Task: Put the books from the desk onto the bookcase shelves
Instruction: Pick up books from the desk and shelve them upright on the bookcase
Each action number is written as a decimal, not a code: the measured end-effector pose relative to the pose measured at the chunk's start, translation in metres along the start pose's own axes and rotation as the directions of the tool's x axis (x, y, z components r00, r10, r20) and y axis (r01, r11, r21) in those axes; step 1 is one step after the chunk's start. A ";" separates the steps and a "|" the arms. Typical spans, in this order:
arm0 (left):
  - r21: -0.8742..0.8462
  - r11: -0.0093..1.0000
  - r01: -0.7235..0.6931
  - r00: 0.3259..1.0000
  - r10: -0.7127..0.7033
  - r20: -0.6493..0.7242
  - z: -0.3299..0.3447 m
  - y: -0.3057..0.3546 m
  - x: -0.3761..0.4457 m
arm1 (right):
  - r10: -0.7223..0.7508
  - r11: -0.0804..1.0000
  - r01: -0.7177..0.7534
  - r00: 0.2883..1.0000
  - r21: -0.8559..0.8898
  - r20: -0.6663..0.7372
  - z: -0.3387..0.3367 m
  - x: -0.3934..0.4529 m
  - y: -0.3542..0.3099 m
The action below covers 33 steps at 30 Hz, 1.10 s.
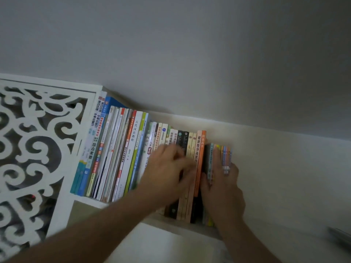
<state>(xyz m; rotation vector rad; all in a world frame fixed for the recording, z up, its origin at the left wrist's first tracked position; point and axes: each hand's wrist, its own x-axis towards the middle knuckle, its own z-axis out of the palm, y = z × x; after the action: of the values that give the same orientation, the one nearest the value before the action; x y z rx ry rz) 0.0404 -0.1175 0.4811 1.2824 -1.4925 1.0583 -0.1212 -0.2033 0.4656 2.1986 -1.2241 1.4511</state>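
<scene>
A long row of upright books (121, 149) stands on the white shelf (266, 149), spines toward me. At the row's right end sits a small bundle of thin books (225, 154) with coloured spines. My right hand (222, 188) grips that bundle, thumb on its left side and fingers on its right. An orange-spined book (200, 154) stands just left of the bundle. My left hand (167, 171) is blurred and lies on the spines of the middle books, fingers spread toward the orange one.
A white carved fretwork panel (32, 149) forms the bookcase's left side. The grey wall (190, 54) rises behind the shelf. The shelf top runs bare to the right of the bundle. A dark object (341, 234) shows at the lower right edge.
</scene>
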 end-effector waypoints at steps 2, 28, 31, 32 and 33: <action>-0.026 0.999 0.021 1.000 -0.021 0.006 -0.020 -0.006 0.051 | 0.003 0.999 -0.004 1.000 -0.032 -0.013 0.002 0.000 0.001; 0.324 0.946 -0.009 0.997 -0.015 0.072 -0.020 0.078 0.098 | -0.077 0.953 0.098 0.993 0.287 -0.085 0.006 0.003 0.025; -0.139 0.936 0.324 0.945 -0.326 0.007 -0.015 0.093 0.084 | -0.055 0.938 0.077 0.996 0.338 -0.073 0.007 0.003 0.027; -0.236 0.885 0.401 0.914 -0.405 0.033 -0.012 0.097 0.080 | -0.053 0.928 0.077 0.996 0.363 -0.077 0.006 0.002 0.027; -0.244 0.857 0.453 0.891 -0.446 0.088 -0.009 0.099 0.075 | -0.050 0.918 0.079 0.995 0.389 -0.084 0.005 0.003 0.027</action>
<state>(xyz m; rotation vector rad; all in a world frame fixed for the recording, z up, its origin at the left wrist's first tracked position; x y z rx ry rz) -0.0634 -0.1171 0.5503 1.3704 -1.2146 0.5203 -0.1379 -0.2246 0.4593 2.3768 -0.8860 1.8642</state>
